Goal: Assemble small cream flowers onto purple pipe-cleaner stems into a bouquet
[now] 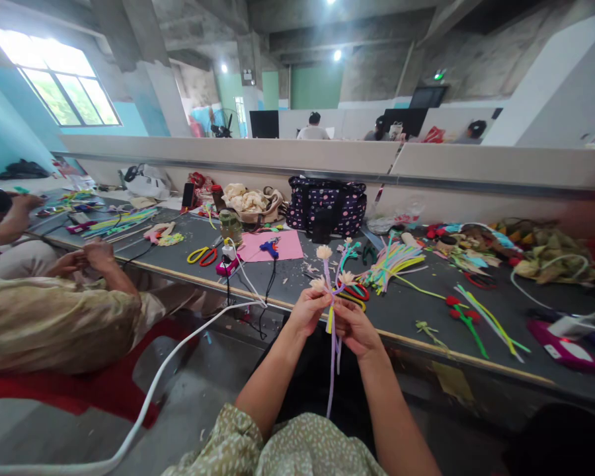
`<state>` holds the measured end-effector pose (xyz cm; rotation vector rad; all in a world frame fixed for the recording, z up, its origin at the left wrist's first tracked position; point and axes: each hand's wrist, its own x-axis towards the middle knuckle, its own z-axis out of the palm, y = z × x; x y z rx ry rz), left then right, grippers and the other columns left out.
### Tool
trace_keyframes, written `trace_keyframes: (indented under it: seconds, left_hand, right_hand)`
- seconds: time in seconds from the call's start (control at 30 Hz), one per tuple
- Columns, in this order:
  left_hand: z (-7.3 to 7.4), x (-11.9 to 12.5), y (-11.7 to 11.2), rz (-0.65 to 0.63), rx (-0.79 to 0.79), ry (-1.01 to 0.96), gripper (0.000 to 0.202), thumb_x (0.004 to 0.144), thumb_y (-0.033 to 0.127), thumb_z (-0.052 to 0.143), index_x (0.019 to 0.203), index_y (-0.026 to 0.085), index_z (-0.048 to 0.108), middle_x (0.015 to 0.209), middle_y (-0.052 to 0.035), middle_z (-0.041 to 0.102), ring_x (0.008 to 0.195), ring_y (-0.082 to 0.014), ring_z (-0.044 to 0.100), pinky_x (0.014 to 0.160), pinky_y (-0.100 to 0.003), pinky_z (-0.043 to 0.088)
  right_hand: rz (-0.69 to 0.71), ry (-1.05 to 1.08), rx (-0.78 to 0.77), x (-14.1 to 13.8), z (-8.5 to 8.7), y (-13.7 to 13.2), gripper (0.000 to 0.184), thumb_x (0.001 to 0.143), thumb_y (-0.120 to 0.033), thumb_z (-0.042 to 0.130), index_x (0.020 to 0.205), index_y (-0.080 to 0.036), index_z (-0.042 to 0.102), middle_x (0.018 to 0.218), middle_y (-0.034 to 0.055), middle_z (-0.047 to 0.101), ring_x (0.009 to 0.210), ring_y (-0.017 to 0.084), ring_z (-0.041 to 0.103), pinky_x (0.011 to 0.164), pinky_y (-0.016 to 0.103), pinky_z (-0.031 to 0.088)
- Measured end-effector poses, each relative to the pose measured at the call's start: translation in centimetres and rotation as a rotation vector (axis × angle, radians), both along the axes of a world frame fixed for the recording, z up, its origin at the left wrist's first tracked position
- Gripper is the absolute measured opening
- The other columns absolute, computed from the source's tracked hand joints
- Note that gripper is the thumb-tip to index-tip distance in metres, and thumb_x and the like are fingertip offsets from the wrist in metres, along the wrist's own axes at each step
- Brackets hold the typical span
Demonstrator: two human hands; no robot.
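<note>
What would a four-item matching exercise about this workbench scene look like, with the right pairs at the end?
1. Flower stems
2. Glue gun
3. Spotted bag
4. Plastic seat

A. In front of the partition
B. Red
C. Held by left hand and right hand
D. On the pink sheet

Right pairs: 1-C, 2-D, 3-A, 4-B

Left hand [307,313] and right hand [359,328] work close together out front, fingers [321,302] bent in a grip.
The left forearm [272,370] and right forearm [395,403], both bare, slant forward and inward, wide apart near the elbows and narrowing toward the wrists. The right hand sits slightly lower than the left, its fingers curled inward; whether the fingertips of the two touch is too small to tell.
</note>
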<state>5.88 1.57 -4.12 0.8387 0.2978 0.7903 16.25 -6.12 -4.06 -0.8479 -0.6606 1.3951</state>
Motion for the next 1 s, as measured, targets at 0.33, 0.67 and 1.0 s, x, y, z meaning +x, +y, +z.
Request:
trace_keyframes:
  seconds: [0.33, 0.67, 1.0]
  left_hand:
    - [0.1, 1.0, -0.5, 0.257, 0.114, 0.106, 0.028, 0.06, 0.034, 0.08, 0.072, 0.011, 0.07, 0.068, -0.0024, 0.065, 0.063, -0.0103, 0.054, 0.066, -0.023, 0.041]
    - [0.1, 1.0, -1.4, 0.481, 0.324, 0.232, 0.023, 0.063, 0.033, 0.077, 0.069, 0.013, 0.07, 0.064, -0.0023, 0.065, 0.06, -0.012, 0.055, 0.061, -0.024, 0.041]
    - [0.1, 0.1, -0.7, 0.492, 0.472, 0.306, 0.028, 0.074, 0.04, 0.068, 0.064, 0.014, 0.067, 0.062, -0.0015, 0.06, 0.061, -0.0122, 0.049, 0.061, -0.024, 0.038]
  right_hand:
    - [-0.556, -0.469, 0.104, -1.2, 0.0, 0.5, 0.033, 0.071, -0.043, 0.069, 0.088, -0.016, 0.063, 0.063, -0.0013, 0.059, 0.049, 0.009, 0.045, 0.047, 0.022, 0.035]
    - [-0.928, -1.383, 0.041, -1.8, -1.3, 0.3, 0.04, 0.088, -0.048, 0.045, 0.091, -0.014, 0.066, 0.073, 0.0094, 0.069, 0.063, 0.019, 0.062, 0.063, 0.027, 0.042]
    - [-0.8, -1.446, 0.095, -2.3, -0.3, -0.3, 0.033, 0.089, -0.041, 0.044, 0.095, -0.017, 0.066, 0.077, 0.0075, 0.07, 0.067, 0.019, 0.064, 0.063, 0.026, 0.041]
